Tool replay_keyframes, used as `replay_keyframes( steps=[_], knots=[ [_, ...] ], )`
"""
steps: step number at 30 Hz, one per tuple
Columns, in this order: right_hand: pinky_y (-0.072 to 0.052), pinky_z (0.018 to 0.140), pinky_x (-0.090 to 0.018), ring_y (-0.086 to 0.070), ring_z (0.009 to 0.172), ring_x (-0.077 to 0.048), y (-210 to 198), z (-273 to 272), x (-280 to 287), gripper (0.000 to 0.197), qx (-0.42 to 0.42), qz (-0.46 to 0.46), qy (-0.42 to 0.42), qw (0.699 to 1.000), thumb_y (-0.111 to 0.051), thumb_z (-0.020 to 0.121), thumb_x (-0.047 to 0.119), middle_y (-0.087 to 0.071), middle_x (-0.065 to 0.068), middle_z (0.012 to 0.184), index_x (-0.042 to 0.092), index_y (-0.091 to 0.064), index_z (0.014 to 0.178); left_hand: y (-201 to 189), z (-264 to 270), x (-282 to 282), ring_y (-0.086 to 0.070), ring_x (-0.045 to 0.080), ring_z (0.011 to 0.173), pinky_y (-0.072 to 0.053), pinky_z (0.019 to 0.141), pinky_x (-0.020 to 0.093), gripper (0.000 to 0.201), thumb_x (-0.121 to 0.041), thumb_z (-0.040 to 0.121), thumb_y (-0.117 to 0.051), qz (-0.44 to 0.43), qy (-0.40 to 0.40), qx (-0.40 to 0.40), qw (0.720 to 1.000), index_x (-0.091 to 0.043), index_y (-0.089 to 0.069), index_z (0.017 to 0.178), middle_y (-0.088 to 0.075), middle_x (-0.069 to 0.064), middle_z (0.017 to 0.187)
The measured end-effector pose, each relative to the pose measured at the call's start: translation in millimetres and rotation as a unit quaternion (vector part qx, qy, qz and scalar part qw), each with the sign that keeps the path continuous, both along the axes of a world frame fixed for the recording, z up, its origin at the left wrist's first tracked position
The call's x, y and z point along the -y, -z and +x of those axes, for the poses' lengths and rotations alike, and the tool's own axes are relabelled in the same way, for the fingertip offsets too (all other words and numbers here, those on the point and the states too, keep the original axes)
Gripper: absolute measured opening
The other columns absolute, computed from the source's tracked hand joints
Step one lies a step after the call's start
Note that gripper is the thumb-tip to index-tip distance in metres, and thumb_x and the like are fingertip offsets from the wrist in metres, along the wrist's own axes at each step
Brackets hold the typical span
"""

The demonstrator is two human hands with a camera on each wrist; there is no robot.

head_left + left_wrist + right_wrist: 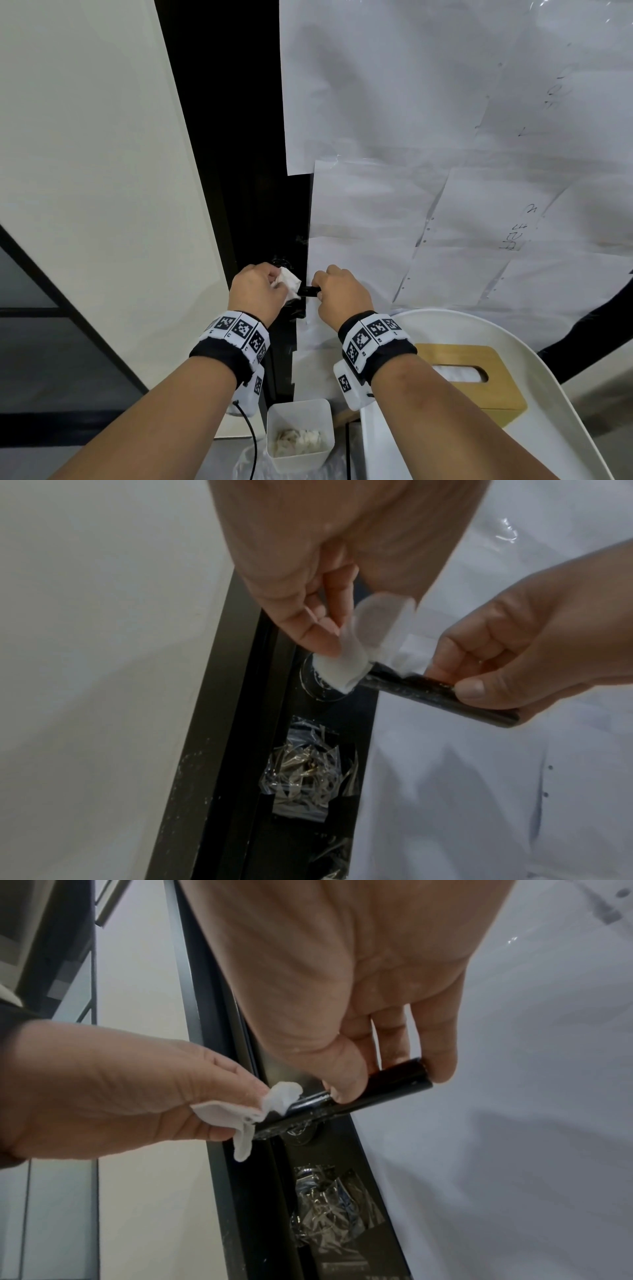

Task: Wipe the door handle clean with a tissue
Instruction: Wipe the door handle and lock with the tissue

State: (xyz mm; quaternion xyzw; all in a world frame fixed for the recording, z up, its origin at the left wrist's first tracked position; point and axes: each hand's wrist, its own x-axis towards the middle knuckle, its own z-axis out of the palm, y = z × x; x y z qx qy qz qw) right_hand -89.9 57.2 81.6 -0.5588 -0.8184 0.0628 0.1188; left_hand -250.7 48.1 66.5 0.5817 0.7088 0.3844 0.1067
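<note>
A black lever door handle (308, 291) (441, 696) (346, 1102) sticks out from a black door frame (250, 205). My left hand (258, 291) (308, 610) (113, 1096) pinches a crumpled white tissue (288, 281) (346, 658) (246, 1112) and presses it on the handle's inner end, near the round base (316, 685). My right hand (339, 291) (514, 656) (359, 1015) grips the handle's outer end between thumb and curled fingers.
The door to the right is covered with taped white paper sheets (445, 137). Below stand a white bin (299, 435) with used tissues, and a wooden tissue box (476, 373) on a white round tray (548, 394). Crumpled clear tape (304, 775) covers the lock under the handle.
</note>
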Motion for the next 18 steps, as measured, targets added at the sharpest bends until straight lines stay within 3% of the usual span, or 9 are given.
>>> replay_keyframes(
  steps=[6, 11, 18],
  knots=[
    [-0.044, 0.062, -0.035, -0.051, 0.096, -0.027, 0, 0, 0, 0.024, -0.004, -0.002, -0.002, 1.000, -0.051, 0.084, 0.006, -0.053, -0.007, 0.104, 0.013, -0.057, 0.105, -1, -3, -6, -0.060, 0.019, 0.073, -0.045, 0.063, 0.023, 0.013, -0.017, 0.080, -0.066, 0.018, -0.028, -0.005, 0.999, -0.012, -0.068, 0.092, -0.064, 0.007, 0.089],
    [-0.048, 0.065, -0.037, -0.050, 0.095, -0.027, 0, 0, 0, 0.021, -0.006, 0.001, -0.001, 1.000, -0.052, 0.084, 0.006, -0.053, -0.008, 0.103, 0.012, -0.056, 0.104, -2, 1, -15, -0.062, 0.022, 0.078, -0.047, 0.063, 0.026, 0.028, -0.032, 0.074, -0.075, -0.019, -0.038, -0.022, 0.999, -0.012, -0.067, 0.092, -0.065, 0.007, 0.087],
    [-0.043, 0.060, -0.035, -0.050, 0.093, -0.026, 0, 0, 0, 0.022, -0.004, -0.004, -0.005, 1.000, -0.051, 0.083, 0.004, -0.053, -0.008, 0.101, 0.012, -0.056, 0.102, -8, 3, -21, -0.056, 0.019, 0.063, -0.038, 0.054, 0.022, 0.020, -0.028, 0.075, -0.074, -0.053, -0.062, -0.016, 0.997, -0.012, -0.062, 0.077, -0.061, 0.002, 0.068]
  ],
)
